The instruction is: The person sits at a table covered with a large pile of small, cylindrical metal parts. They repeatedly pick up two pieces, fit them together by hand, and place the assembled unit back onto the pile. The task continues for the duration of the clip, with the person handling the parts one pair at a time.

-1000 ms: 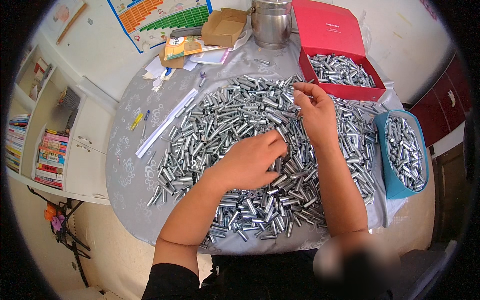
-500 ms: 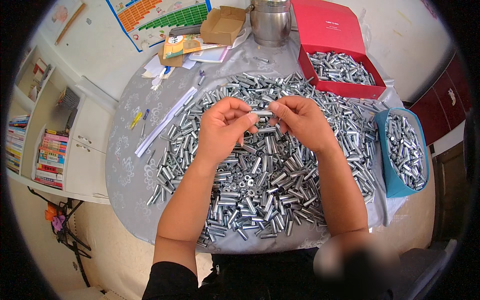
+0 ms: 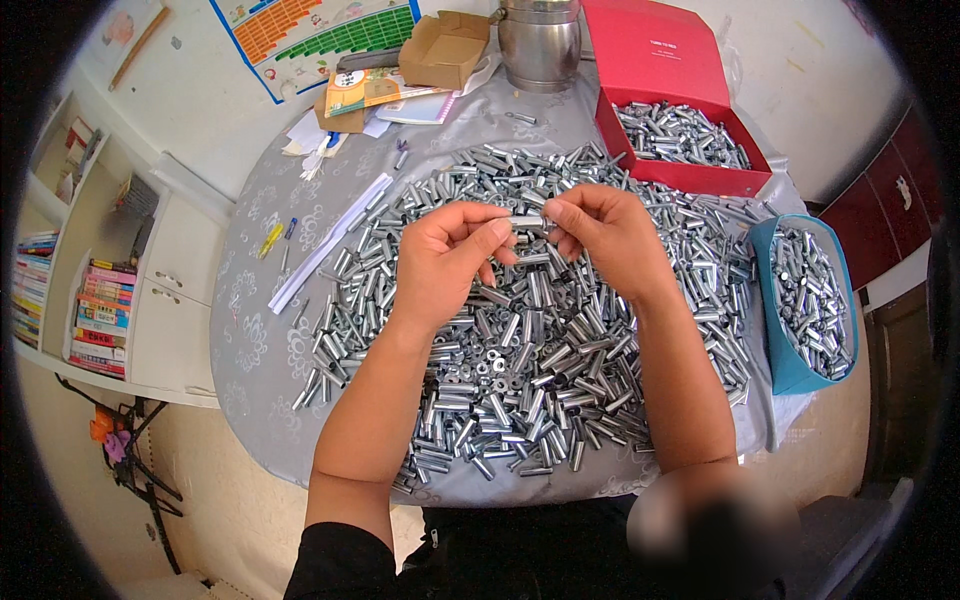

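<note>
Above the pile, my left hand [image 3: 450, 255] pinches a shiny metal sleeve [image 3: 527, 222] between thumb and fingers, holding it roughly level. The thumb and fingers of my right hand [image 3: 608, 238] are closed at the sleeve's right end. Whether a small part sits between those right fingertips is too small to make out. Below both hands spreads a wide heap of loose metal sleeves [image 3: 510, 410]. Small washers or nuts [image 3: 490, 365] lie among them between my forearms.
A red box [image 3: 690, 180] with its lid up holds metal pieces at the back right. More fill a blue fabric bin [image 3: 790, 355] at the right edge. A folded white strip [image 3: 330, 245], a yellow tool [image 3: 271, 240], a cardboard box [image 3: 445, 50] and a steel pot [image 3: 540, 45] also stand or lie on the table.
My right hand has shifted slightly up and right along the sleeve's end, its fingers curled in a bit more. The left hand keeps its grip, and the sleeve has risen slightly.
</note>
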Available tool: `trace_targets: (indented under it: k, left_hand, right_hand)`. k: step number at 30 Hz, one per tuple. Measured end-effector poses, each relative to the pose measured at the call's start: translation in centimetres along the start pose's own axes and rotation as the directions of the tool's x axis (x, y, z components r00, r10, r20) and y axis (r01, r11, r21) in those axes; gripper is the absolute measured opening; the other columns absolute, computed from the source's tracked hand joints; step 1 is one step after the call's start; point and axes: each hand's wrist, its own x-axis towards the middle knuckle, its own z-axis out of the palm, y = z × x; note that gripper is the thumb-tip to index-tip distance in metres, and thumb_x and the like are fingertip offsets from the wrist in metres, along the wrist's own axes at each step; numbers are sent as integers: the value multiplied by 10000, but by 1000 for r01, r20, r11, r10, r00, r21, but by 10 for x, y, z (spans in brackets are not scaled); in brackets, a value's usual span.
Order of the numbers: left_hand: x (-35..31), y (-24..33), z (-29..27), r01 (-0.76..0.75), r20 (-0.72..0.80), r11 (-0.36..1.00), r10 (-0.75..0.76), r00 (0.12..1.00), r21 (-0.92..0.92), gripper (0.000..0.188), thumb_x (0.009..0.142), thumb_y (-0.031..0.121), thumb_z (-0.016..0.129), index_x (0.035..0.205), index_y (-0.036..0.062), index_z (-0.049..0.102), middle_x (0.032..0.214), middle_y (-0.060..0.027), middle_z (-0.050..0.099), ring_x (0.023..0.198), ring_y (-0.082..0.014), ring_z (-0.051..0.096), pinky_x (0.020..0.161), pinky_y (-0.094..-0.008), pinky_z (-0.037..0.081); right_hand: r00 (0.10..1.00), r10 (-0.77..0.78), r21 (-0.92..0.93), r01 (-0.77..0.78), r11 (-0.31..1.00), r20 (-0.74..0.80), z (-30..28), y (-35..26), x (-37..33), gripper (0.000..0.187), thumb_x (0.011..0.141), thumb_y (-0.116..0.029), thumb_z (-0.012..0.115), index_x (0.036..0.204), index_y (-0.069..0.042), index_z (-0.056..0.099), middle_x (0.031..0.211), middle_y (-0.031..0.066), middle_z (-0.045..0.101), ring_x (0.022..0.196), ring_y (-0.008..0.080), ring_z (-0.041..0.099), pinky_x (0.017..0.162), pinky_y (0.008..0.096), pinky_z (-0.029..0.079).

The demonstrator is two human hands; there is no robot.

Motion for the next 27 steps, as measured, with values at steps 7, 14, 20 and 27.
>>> trace_targets:
  k: [7, 14, 20, 27]
  left_hand:
    - [0, 0, 0, -14, -7, 1000, 14, 1000, -25, 165, 906, 75, 625, 1044, -12, 648, 860, -95, 701, 715, -147, 680, 524, -218, 487]
    - [-1, 6, 2, -11, 27, 1000, 12, 1000, -24, 157, 906, 72, 625, 1039, -11, 641, 870, -99, 701, 728, -148, 683, 529, -220, 493]
    - [6, 9, 2, -28, 33, 1000, 28, 999, 0, 170, 909, 77, 623, 1050, -18, 635, 895, -108, 701, 748, -154, 683, 539, -234, 506]
    - [23, 13, 2, -5, 36, 1000, 5, 999, 23, 184, 909, 81, 623, 1061, -24, 628, 895, -99, 696, 759, -151, 680, 553, -239, 507]
  right_hand:
    - [998, -20, 33, 18, 999, 61, 2, -1, -2, 185, 921, -156, 642, 962, 22, 667, 762, 14, 637, 634, 77, 560, 587, 218, 464]
    - [999, -4, 32, 2, 1000, 52, 1, -9, -3, 194, 892, -103, 664, 1036, 27, 654, 798, 27, 649, 674, 76, 578, 622, 228, 489]
    - [992, -129, 13, 129, 992, -5, 4, -19, 4, 230, 893, -140, 669, 1036, 40, 649, 788, 40, 646, 663, 87, 580, 615, 234, 488]
    - [998, -8, -47, 11, 999, 57, -3, -28, 17, 230, 936, -206, 626, 970, 17, 666, 767, 24, 644, 655, 88, 586, 615, 235, 495]
